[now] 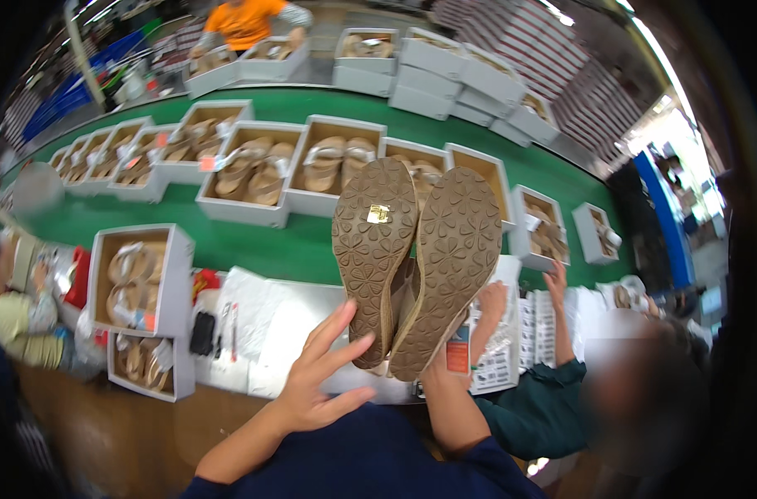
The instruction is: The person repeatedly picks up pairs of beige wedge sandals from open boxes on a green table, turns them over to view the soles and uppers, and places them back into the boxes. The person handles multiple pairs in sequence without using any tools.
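Note:
A pair of brown sandals (457, 241) is raised in front of me, with the flower-patterned soles facing me. A small gold sticker (379, 214) is on the left sole. My right hand (443, 370) grips the pair from behind near the heels; the sandals hide most of its fingers. Beside the left heel, my left hand (322, 374) is open with fingers spread; whether its fingertips touch the sole I cannot tell. An orange and dark tag (458, 353) hangs by my right wrist.
Open white boxes of sandals (252, 208) line a green conveyor (287, 252). Two more boxes (183, 291) are stacked at left. A co-worker in a dark green sleeve (532, 412) reaches in close on my right. Across the belt, a person in orange (244, 23) handles boxes.

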The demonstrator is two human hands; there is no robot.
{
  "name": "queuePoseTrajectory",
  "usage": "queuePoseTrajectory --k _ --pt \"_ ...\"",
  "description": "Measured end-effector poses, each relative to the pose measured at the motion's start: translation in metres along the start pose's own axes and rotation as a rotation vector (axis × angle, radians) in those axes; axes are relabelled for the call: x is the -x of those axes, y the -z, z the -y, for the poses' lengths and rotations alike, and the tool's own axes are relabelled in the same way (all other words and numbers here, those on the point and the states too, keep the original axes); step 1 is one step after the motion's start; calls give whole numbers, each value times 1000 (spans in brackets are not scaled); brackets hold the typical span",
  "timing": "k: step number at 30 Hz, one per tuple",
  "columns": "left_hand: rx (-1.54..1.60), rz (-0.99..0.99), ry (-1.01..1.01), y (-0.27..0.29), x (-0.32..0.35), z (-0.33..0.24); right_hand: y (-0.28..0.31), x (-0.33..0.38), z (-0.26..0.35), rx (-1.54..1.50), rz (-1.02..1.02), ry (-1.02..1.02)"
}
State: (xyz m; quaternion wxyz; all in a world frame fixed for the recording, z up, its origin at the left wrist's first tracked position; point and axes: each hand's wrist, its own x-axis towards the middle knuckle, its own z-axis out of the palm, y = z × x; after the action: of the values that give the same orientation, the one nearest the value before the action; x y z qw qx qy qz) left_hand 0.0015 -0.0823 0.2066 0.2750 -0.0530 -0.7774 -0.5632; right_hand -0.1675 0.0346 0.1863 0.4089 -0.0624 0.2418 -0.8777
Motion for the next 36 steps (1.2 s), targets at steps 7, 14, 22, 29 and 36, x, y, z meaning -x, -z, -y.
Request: queuePoseTrajectory --k 7,14,22,29,36 --pt "195 -46 231 -17 11 21 26 -24 38 61 -69 132" --pt "144 -86 382 -19 1 40 73 -65 143 702 -431 548" --pt "282 -256 738 -25 -7 79 215 -197 317 1857 -962 372" --pt "209 -350 862 -23 -31 114 223 -281 278 2117 -684 801" --pt "248 -348 916 -31 -40 116 221 -325 148 2292 -377 -154"
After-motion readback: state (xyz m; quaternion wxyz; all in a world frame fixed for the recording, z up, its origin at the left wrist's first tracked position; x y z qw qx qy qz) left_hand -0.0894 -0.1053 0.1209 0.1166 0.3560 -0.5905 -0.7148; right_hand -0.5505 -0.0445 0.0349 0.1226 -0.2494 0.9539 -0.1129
